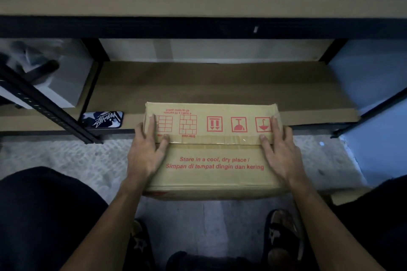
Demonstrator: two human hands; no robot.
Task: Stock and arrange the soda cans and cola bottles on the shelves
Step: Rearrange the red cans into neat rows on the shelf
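1. Sealed carton (pixel 211 165) sits centre-near, its far end over the front edge of the low shelf (pixel 220 86). Can't tell whether it rests on that edge.
2. Left hand (pixel 147 149) and right hand (pixel 282 149) lie flat on its top corners, fingers straight and gripping nothing. Thumbs lie by the tape seam (pixel 211 139), probably steadying it for opening.
3. No cans or bottles visible; presumably they're inside.
4. Phone (pixel 102 119) lies on the shelf, left of the carton.

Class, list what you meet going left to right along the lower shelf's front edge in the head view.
Slanted black metal rail, phone in blue-and-white patterned case, left hand, taped brown cardboard box, right hand.
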